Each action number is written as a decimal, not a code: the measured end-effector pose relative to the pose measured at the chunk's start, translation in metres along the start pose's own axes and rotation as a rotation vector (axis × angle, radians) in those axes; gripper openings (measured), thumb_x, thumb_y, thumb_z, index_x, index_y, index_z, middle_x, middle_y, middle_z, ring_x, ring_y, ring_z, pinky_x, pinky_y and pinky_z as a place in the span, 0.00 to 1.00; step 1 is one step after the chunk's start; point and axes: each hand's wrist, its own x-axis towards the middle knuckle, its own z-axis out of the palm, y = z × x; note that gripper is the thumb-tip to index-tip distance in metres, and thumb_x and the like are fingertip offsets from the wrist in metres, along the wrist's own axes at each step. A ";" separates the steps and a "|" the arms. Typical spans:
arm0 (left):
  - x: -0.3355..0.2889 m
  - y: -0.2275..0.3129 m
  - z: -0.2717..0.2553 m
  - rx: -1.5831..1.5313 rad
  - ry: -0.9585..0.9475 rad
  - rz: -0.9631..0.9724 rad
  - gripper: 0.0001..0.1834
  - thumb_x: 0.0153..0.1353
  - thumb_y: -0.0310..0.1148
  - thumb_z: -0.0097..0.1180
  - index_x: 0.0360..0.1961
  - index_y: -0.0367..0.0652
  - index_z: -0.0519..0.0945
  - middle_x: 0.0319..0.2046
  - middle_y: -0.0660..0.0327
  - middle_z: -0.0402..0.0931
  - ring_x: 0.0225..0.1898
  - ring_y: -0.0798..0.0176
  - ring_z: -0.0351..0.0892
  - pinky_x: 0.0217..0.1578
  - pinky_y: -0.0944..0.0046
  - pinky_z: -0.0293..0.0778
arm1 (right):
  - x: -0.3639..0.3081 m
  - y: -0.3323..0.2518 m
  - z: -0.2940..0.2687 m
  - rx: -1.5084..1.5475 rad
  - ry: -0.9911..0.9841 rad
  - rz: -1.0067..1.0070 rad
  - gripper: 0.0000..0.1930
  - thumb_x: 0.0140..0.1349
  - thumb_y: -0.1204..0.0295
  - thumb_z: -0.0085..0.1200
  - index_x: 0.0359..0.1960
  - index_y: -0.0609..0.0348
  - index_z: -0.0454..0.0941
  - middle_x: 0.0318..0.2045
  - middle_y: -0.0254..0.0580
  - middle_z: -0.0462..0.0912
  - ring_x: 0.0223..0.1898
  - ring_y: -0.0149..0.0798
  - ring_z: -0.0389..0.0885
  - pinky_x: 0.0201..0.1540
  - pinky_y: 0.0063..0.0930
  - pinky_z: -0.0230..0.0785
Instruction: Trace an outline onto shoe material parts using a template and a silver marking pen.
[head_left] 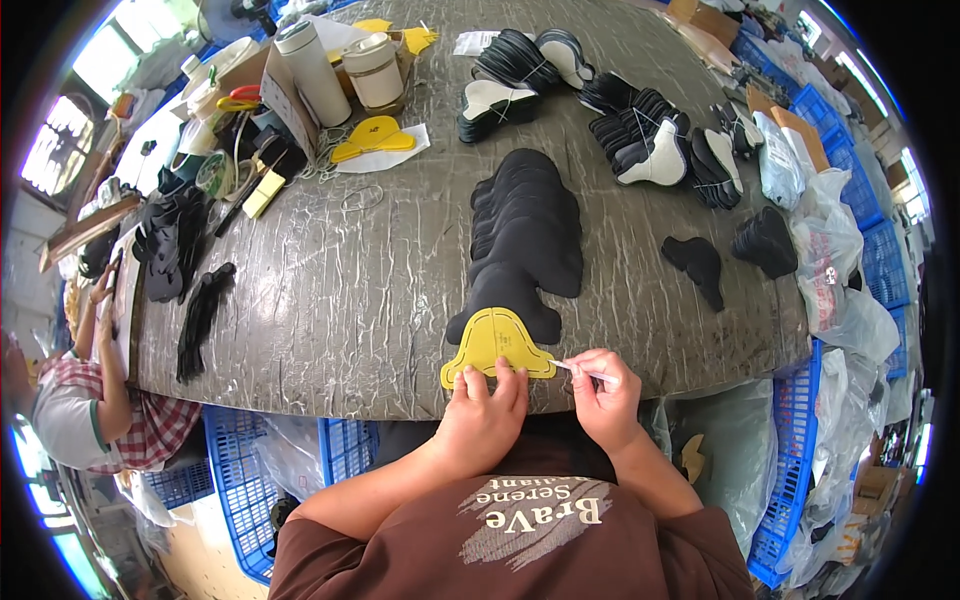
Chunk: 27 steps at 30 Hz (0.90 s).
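A yellow bell-shaped template (pixel 482 340) with slots cut along its outline lies over the nearest of the black cut pieces (pixel 525 225), which fan out in an overlapping row away from me. My left hand (pixel 485 410) presses flat on the template's near edge, fingers stretched out. Between the fingertips of my right hand (pixel 606 395) is a thin white marking pen (pixel 592 373). Its tip touches or nearly touches the template's right corner; which of the two I cannot tell.
Tied black bundles (pixel 640 130) lie at the far right, and loose black pieces (pixel 697 268) nearer. A grey thermos (pixel 313 75) and more yellow templates (pixel 375 140) stand far left. Blue crates (pixel 240 490) flank me below the table edge. Another person (pixel 100 410) works at the left.
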 end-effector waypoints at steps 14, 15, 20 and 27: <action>0.011 -0.010 -0.025 -0.239 -0.134 -0.076 0.20 0.58 0.39 0.57 0.49 0.40 0.80 0.45 0.50 0.75 0.40 0.43 0.77 0.36 0.51 0.80 | 0.000 -0.020 0.003 -0.191 -0.105 -0.209 0.11 0.51 0.87 0.56 0.31 0.61 0.67 0.29 0.48 0.79 0.30 0.51 0.80 0.33 0.38 0.74; 0.018 -0.020 -0.030 -0.237 -0.136 -0.086 0.20 0.58 0.39 0.57 0.49 0.40 0.80 0.45 0.50 0.75 0.40 0.43 0.77 0.36 0.51 0.80 | 0.001 -0.022 0.002 -0.236 -0.116 -0.214 0.11 0.52 0.87 0.56 0.31 0.61 0.67 0.29 0.48 0.78 0.30 0.51 0.79 0.33 0.39 0.74; 0.061 -0.092 -0.005 -0.772 -0.327 -0.169 0.10 0.55 0.33 0.59 0.34 0.38 0.81 0.32 0.51 0.80 0.33 0.46 0.81 0.36 0.53 0.76 | 0.002 -0.026 0.001 -0.250 -0.139 -0.164 0.10 0.52 0.86 0.56 0.32 0.61 0.69 0.29 0.48 0.78 0.29 0.52 0.79 0.32 0.39 0.73; 0.076 -0.110 0.001 -0.927 -0.461 -0.194 0.12 0.45 0.30 0.66 0.32 0.38 0.81 0.27 0.53 0.82 0.31 0.52 0.82 0.33 0.56 0.75 | 0.023 -0.039 0.012 -0.204 -0.188 -0.154 0.08 0.53 0.83 0.59 0.31 0.61 0.71 0.28 0.46 0.80 0.30 0.50 0.80 0.32 0.38 0.72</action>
